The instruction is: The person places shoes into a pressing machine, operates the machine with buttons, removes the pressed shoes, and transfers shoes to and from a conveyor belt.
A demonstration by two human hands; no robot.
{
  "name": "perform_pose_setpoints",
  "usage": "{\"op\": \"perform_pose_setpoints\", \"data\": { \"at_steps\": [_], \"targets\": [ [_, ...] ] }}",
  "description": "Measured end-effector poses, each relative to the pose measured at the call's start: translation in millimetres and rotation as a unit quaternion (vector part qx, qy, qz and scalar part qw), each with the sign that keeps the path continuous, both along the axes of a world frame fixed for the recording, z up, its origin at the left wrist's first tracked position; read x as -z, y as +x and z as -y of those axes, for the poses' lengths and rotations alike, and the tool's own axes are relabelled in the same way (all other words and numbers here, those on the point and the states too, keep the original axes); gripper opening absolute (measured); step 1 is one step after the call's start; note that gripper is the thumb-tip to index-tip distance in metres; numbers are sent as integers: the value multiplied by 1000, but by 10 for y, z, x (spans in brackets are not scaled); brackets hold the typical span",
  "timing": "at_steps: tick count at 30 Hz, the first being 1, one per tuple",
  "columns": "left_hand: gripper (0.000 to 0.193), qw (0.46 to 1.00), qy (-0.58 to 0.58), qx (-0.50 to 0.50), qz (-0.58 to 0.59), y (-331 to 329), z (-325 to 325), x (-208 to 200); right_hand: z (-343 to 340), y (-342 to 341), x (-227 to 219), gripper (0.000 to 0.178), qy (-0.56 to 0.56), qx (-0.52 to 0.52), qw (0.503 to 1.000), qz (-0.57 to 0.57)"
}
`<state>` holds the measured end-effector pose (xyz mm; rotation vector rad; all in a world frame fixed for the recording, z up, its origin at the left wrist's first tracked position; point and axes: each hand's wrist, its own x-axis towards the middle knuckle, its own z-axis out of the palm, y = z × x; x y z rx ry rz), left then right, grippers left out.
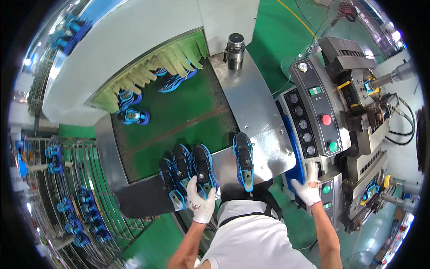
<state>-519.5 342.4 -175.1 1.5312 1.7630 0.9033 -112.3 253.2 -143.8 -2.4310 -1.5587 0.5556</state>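
My left hand (200, 204), in a white glove, is at the heel end of a black and blue sports shoe (203, 163), its fingers and thumb on either side of the heel. Two similar shoes, a middle one (182, 163) and an outer one (168, 179), lie close beside it to the left. Farther right, another black and blue shoe (243, 159) rests alone on the metal ledge. My right hand (309, 192), also gloved, is held out beside the machine's control panel (319, 105), fingers stretched and thumb apart, with nothing in it.
A green conveyor belt (179, 116) runs under a fringed curtain (152, 67), with several shoes near the curtain. A steel flask (235, 51) stands on the metal side plate (251, 98). The press machine (358, 121) is at right; a wire rack (103, 193) with shoes stands left.
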Motion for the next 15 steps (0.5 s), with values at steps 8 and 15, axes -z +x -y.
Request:
{"op": "perform_pose_setpoints", "data": {
  "at_steps": [8, 15],
  "targets": [
    [79, 992, -125, 31, -10, 46, -524, 887, -945, -2028, 1813, 58, -18, 53, 998, 7],
    [69, 968, -140, 202, -56, 608, -1295, 219, -1017, -1369, 266, 88, -103, 309, 868, -375]
  ]
}}
